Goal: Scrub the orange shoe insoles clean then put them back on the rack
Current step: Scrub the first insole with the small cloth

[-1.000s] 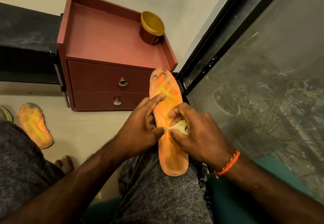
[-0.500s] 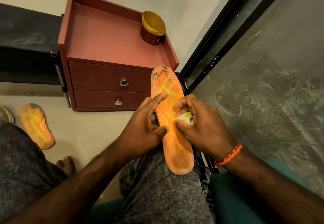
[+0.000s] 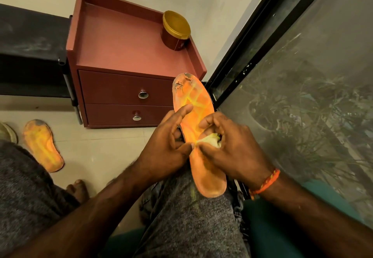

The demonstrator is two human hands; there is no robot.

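Observation:
An orange insole (image 3: 201, 114) with yellow lines and a worn grey toe lies lengthwise over my right knee, toe pointing away. My left hand (image 3: 167, 146) holds its left edge, with the thumb and index finger on its top face. My right hand (image 3: 232, 148) grips a small crumpled pale cloth (image 3: 211, 139) and presses it on the middle of the insole. A second orange insole (image 3: 43, 145) lies flat on the floor at the left.
A red-brown two-drawer cabinet (image 3: 125, 98) stands ahead, with a brown jar with a yellow lid (image 3: 175, 30) on its top. A dark rack (image 3: 30, 42) stands to its left. A black-framed glass door (image 3: 302, 76) runs along the right. A pale shoe (image 3: 8, 133) shows at the left edge.
My right hand with the cloth has slid up the insole from the arch toward the middle. The insole has shifted slightly with it.

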